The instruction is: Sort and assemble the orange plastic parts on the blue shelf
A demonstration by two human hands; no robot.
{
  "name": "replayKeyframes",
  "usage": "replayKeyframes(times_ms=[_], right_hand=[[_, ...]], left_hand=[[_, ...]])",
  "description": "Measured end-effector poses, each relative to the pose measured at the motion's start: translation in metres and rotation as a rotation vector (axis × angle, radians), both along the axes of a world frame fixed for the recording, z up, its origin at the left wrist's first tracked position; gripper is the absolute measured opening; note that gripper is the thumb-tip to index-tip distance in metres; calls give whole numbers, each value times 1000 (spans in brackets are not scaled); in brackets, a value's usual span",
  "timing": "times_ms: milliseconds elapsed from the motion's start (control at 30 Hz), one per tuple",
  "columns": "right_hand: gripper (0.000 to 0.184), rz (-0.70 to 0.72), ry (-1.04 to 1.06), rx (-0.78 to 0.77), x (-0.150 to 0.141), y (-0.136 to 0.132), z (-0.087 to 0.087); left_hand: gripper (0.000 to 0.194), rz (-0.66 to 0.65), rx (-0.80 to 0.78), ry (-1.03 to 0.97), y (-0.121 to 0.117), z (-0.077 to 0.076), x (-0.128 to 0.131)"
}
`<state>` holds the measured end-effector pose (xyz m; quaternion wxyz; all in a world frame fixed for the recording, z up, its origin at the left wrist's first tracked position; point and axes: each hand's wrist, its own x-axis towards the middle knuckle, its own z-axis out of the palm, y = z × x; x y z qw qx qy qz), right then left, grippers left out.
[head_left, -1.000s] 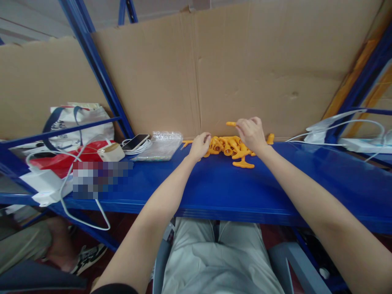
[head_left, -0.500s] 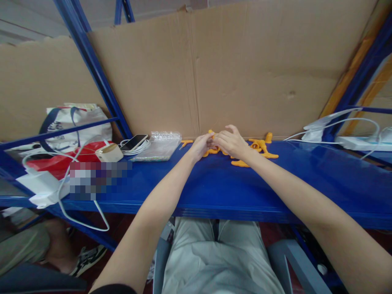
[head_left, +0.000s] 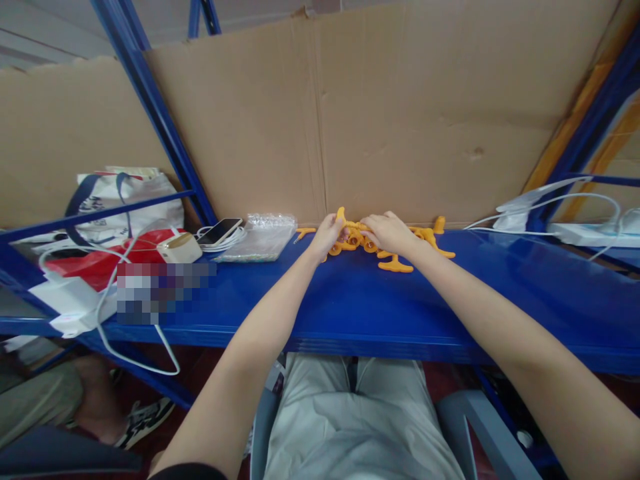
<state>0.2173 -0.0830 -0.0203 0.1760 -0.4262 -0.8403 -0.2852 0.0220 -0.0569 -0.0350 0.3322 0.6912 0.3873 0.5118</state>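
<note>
My left hand (head_left: 328, 236) is closed around a yellow plastic T-shaped handle (head_left: 341, 214), whose crossbar tip sticks up past the fingers. From that handle a yellow stem runs rightward to my right hand (head_left: 389, 231), whose bent fingers are closed on its other end. What the right fingertips cover is hidden. Just below the hands lie several yellow parts with round openings (head_left: 369, 246) on the blue table (head_left: 370, 307). A second yellow T-shaped piece (head_left: 395, 265) rests beneath my right wrist.
More yellow pieces (head_left: 431, 237) lie right of my right forearm, near the cardboard wall (head_left: 400, 120). Left of my hands are a small yellow T-shaped tool (head_left: 305, 231), a clear plastic bag (head_left: 265, 239), a phone (head_left: 221, 231) and white chargers (head_left: 70, 298). A seated person's leg (head_left: 95, 400) shows lower left.
My hands have moved slightly apart, and the right one has turned flatter. The yellow handle and stem now show between them, along with more of the parts below.
</note>
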Motion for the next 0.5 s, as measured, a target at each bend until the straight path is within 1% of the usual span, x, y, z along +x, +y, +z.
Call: replayKeyframes(times_ms=[33, 100, 133, 200, 267, 333, 500], right_hand=[[32, -11, -5, -6, 1, 1, -1], [31, -20, 1, -2, 2, 2, -1], [31, -19, 8, 6, 2, 2, -1], [32, -14, 21, 30, 3, 3, -1], [33, -2, 22, 54, 3, 4, -2], [33, 16, 17, 67, 4, 6, -4], [35, 21, 25, 59, 3, 7, -8]], left_hand=[[28, 49, 110, 88, -1, -2, -1], [42, 88, 351, 289, -5, -4, -5], [46, 104, 435, 385, -7, -4, -7], [46, 154, 520, 547, -10, -4, -10], [42, 224, 529, 661, -11, -2, -12], [37, 286, 509, 728, -13, 0, -11], [26, 381, 426, 745, -20, 6, -6]])
